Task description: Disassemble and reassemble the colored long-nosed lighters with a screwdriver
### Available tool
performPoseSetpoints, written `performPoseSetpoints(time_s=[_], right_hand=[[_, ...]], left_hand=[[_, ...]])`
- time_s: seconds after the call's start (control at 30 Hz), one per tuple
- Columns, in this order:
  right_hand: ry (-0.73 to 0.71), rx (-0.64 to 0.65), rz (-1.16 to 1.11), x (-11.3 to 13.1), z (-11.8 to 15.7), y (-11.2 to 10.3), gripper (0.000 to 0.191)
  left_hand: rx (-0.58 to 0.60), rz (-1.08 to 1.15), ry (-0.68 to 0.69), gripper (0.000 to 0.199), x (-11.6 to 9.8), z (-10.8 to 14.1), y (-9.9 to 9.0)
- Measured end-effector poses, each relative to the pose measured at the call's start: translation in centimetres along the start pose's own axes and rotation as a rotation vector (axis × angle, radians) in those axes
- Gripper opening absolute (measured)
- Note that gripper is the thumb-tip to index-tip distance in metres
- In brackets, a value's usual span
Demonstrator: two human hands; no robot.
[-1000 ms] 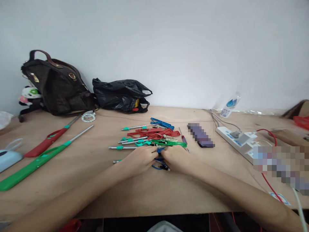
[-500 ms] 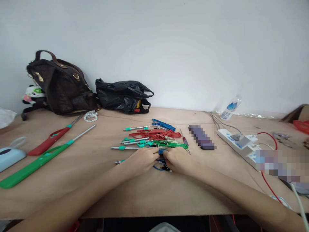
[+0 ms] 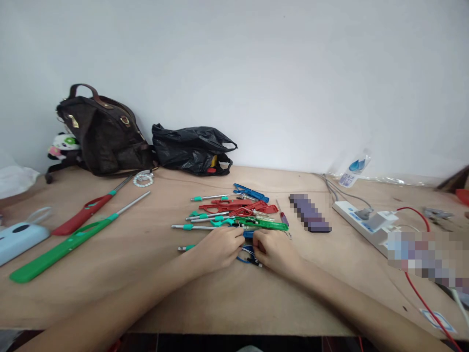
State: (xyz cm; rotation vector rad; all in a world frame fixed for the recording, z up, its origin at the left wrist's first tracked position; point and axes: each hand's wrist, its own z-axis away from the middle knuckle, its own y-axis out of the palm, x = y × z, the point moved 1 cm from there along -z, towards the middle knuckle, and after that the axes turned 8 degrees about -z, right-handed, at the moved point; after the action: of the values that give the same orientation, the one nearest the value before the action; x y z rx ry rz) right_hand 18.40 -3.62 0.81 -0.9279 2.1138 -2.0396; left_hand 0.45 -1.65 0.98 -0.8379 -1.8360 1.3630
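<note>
The broad tan table (image 3: 234, 305) bears everything listed. A dark brown handled bag (image 3: 110, 137) stands well beyond and left of the hands. A long green plastic lighter with a metal nozzle (image 3: 54, 261) lies well left of the left hand (image 3: 222, 248). That hand and the right hand (image 3: 276, 250) face each other, just apart, fingers curled narrow; whether either grips anything cannot be determined. A translucent green plastic handle half (image 3: 266, 224) lies just beyond them. The work piece, a blue plastic handle part (image 3: 248, 234), shows between the hands, mostly covered. Beyond the right hand lies a slim purple-handled screwdriver (image 3: 283, 217). A thin blue wire loop (image 3: 242, 260) lies between the hands, on their near side.

Assessment: steady the blue part with one hand, work with the other's fingertips, apply light pressure, and guard the wiring against snagging.
</note>
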Motion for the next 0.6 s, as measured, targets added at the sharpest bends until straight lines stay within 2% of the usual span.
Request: performPoseSetpoints(time_s=[0.27,0.6], right_hand=[[-0.001,-0.038,-0.032,-0.2,0.18,0.36,0.011],[0.03,-0.009,-0.028,-0.05,0.09,0.31,0.012]], left_hand=[[-0.032,-0.006,0.026,0.01,-0.08,0.1,0.04],[-0.066,-0.132,0.074,0.011,-0.36,0.26,0.45]])
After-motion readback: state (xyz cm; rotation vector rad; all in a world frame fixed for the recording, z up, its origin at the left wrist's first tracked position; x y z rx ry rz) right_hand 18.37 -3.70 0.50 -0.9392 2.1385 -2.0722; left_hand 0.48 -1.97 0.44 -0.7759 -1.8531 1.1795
